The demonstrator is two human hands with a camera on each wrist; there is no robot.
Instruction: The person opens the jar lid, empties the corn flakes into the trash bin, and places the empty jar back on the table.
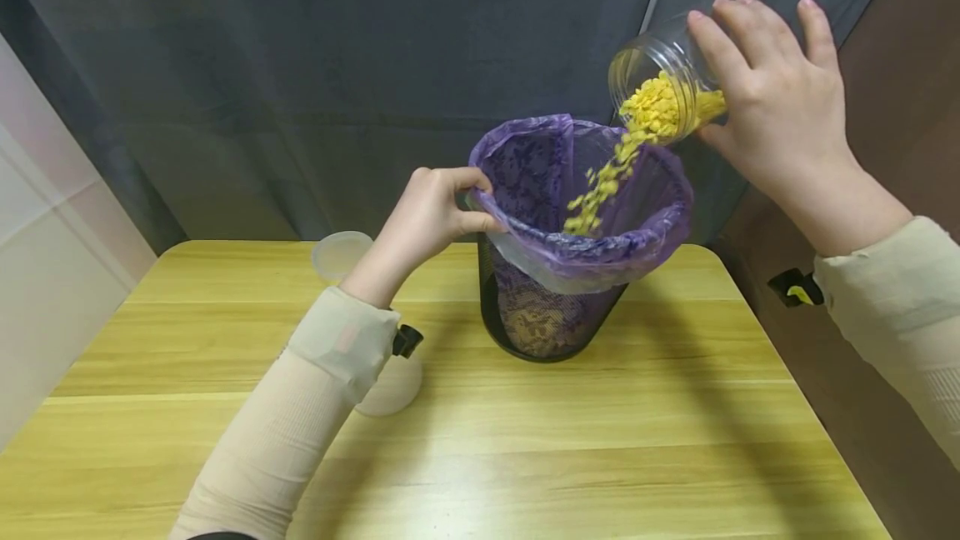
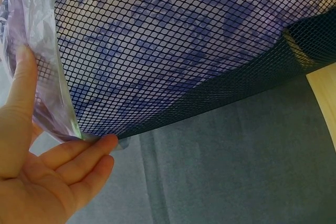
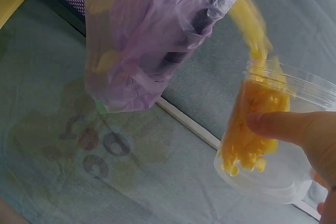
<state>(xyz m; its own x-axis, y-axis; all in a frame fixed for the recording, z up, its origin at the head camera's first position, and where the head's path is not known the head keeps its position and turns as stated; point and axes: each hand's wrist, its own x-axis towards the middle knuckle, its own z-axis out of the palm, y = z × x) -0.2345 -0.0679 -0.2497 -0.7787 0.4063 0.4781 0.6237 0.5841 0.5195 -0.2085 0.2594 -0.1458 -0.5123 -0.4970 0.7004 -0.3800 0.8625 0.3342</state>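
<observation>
Cream sleeves [image 1: 255, 448] run forward to 2 bare hands, which are well apart from each other. Ahead and between them stands a black mesh wastebasket [image 1: 490, 307] lined with a purple plastic bag [image 1: 637, 244], whose upper edge is folded out over the rim. The left hand [image 1: 427, 207] pinches that rim through the bag, on the side nearest to it. Higher up, the right hand [image 1: 795, 98] grips a clear screw-neck jar [image 1: 678, 36] round its side, thumb pressed against the wall. Tipped with its mouth toward the left hand, the jar is partly filled with small yellow pieces [image 1: 656, 107], and a stream of them drops into the bag. Left of the left hand lies a translucent round lid [image 1: 337, 252]; a pale disc [image 1: 393, 386], partly hidden, lies just right of that forearm. Below both hands is a wood-grain table [image 1: 600, 465], with a grey curtain [image 1: 337, 65] behind them
</observation>
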